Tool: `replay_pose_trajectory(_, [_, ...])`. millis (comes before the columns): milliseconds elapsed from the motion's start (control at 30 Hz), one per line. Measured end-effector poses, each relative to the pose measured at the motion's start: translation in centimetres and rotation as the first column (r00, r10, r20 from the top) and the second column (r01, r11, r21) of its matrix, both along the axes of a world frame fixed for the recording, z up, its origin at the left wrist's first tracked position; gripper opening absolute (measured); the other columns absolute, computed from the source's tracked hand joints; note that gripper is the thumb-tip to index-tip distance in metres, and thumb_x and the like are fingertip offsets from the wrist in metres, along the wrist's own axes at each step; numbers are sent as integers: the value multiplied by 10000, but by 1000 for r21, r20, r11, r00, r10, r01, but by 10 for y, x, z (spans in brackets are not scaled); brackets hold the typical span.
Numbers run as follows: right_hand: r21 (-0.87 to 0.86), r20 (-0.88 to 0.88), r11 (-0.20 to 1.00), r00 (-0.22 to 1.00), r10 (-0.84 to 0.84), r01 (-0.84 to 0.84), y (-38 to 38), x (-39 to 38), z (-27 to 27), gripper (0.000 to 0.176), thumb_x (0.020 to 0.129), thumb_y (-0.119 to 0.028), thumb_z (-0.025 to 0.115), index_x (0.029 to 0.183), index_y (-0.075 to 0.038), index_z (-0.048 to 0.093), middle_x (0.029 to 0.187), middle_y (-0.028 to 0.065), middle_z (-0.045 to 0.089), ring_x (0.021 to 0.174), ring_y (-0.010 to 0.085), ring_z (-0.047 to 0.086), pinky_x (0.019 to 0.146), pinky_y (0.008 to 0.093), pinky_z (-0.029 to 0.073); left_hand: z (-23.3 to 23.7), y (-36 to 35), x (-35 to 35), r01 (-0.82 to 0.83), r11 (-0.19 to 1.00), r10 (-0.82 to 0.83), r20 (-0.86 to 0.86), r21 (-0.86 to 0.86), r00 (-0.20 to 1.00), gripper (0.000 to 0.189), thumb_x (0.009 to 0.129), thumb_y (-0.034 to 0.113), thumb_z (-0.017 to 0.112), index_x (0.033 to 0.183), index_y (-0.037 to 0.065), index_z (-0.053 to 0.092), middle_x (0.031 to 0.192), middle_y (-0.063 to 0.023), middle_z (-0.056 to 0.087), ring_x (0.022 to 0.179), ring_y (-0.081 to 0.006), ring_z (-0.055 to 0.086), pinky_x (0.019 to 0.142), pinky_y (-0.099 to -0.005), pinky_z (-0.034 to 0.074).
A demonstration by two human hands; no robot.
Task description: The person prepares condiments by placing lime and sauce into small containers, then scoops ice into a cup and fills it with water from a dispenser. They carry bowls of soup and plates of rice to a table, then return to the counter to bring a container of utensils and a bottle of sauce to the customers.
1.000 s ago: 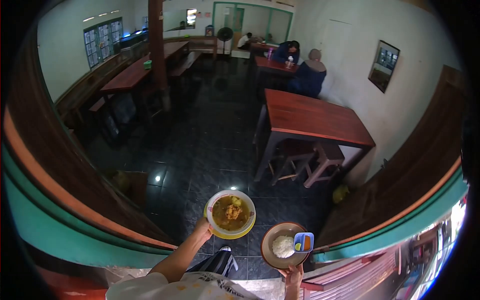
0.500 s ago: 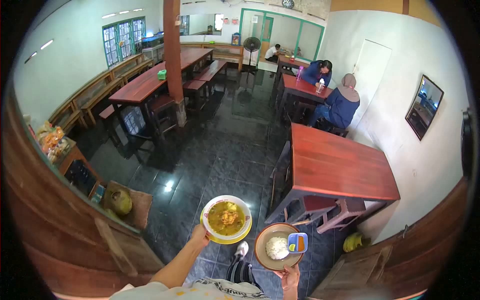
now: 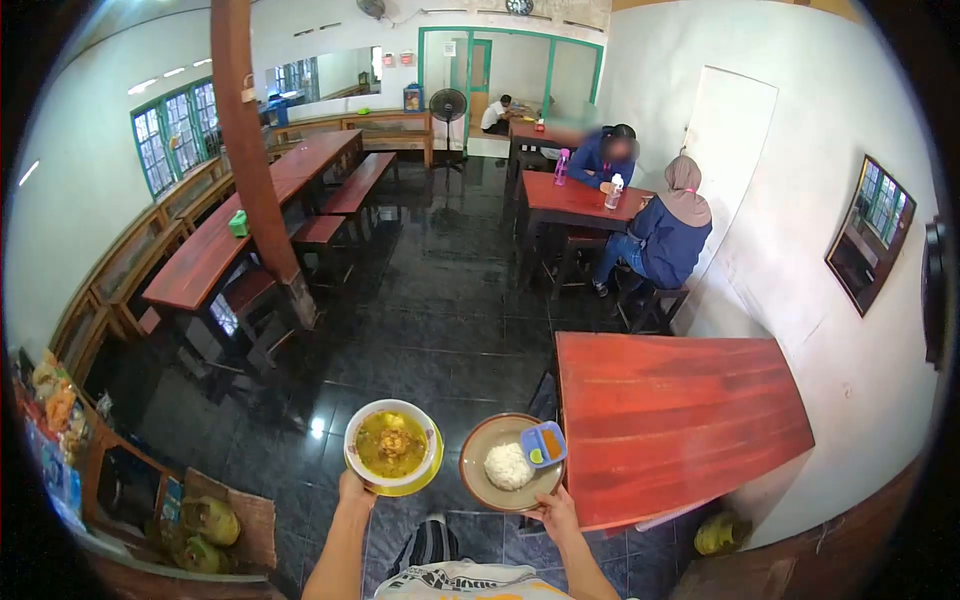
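Soup bowl point(image 3: 392, 445): you carry it near and just left of centre, low over the dark tiled floor point(image 3: 440, 300). It is white-rimmed, filled with yellow broth with a lump of food in the middle, and rests on a yellow saucer point(image 3: 418, 484).
Left hand point(image 3: 355, 492): yours is closed on the near edge of the soup bowl and its saucer, gripping from below.
Brown plate point(image 3: 478, 487): level with the soup bowl and just to its right. You cannot tell whether the two rims touch.
On the plate: a mound of white rice point(image 3: 508, 466) sits near the centre. A small blue dish point(image 3: 544, 443) with green and orange portions rests at the far right rim.
Right hand point(image 3: 556, 510): yours clasps the brown plate at its near right edge, with the fingers underneath.
Red table point(image 3: 690, 420): stands right of the brown plate, and its near left edge is close to your right hand.
Far table point(image 3: 560, 200): further off on the right, two people sit facing each other across it. A seated person point(image 3: 668, 232) in dark blue has their back to you, and a pink bottle point(image 3: 563, 167) stands on the top.
Left side: a wooden pillar point(image 3: 250, 150) rises beside a long table point(image 3: 205, 258), which carries a small green box point(image 3: 238, 224).
Near left: coconuts point(image 3: 210, 522) lie on a low stand.
Far end: a standing fan point(image 3: 447, 105) faces the room.
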State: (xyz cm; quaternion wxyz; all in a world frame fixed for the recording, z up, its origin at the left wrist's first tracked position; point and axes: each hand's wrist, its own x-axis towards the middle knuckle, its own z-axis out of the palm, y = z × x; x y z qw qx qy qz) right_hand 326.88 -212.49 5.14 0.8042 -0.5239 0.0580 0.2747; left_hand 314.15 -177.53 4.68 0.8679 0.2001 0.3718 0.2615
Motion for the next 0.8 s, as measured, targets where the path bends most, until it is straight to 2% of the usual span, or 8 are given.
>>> replay_pose_trajectory(100, [26,26,1000,1000,6,-7,51,88,11,491,822,-11,543,1283,-42,377,1099,153,569,850,284,655,674,433,586,36,34,90,-17,1000,17,-33,6,999,334,915,241,526,1112,-29,539,1097,-140,606,914,-232,635,729,-364,543])
replay_pose_trajectory(233, [74,25,997,999,-32,30,105,200,5,482,818,0,541,1274,-49,392,1105,149,574,887,285,649,705,448,583,16,109,218,55,996,-53,-29,67,998,313,917,218,505,1110,-25,547,1076,-142,615,917,-229,637,744,-362,542])
replay_pose_trajectory(333, [97,-10,986,991,-134,135,141,271,6,485,815,12,536,1275,-56,397,1097,145,581,885,281,649,701,468,579,16,154,314,116,991,-117,13,65,993,296,915,206,503,1098,-21,551,1055,-139,624,914,-233,641,753,-362,543])
replay_pose_trajectory(367, [96,-12,980,985,-174,174,153,295,7,460,804,6,549,1241,-65,421,1014,131,623,798,286,667,681,461,584,24,166,345,135,990,-139,71,48,988,280,915,177,497,1099,-27,549,1055,-142,625,917,-239,641,769,-366,541])
replay_pose_trajectory(467, [91,-8,973,977,-213,213,174,374,11,469,807,-4,557,1250,-64,412,1025,134,621,820,288,665,693,473,578,22,204,445,161,983,-157,-52,86,986,280,914,161,498,1107,-36,543,1072,-145,618,930,-242,637,780,-368,541])
replay_pose_trajectory(600, [56,-9,957,958,-285,285,203,484,32,466,812,-7,547,1253,-59,402,1046,138,613,815,295,665,699,478,573,30,233,585,193,979,-191,-35,67,981,243,896,133,525,1057,-44,565,1029,-142,632,902,-237,645,753,-362,545])
replay_pose_trajectory(700, [70,4,951,953,-302,301,212,573,20,465,820,-7,542,1259,-51,396,1077,149,600,839,310,662,698,480,573,7,258,692,248,964,-244,-53,94,968,264,902,165,535,1060,-44,567,1029,-143,635,886,-242,650,756,-359,548])
replay_pose_trajectory(800, [91,-1,940,944,-331,330,228,666,36,475,824,4,528,1275,-53,387,1071,154,601,831,306,664,692,469,576,36,260,789,267,963,-267,8,43,964,279,906,187,542,1058,-45,568,1047,-148,633,902,-244,649,768,-360,547])
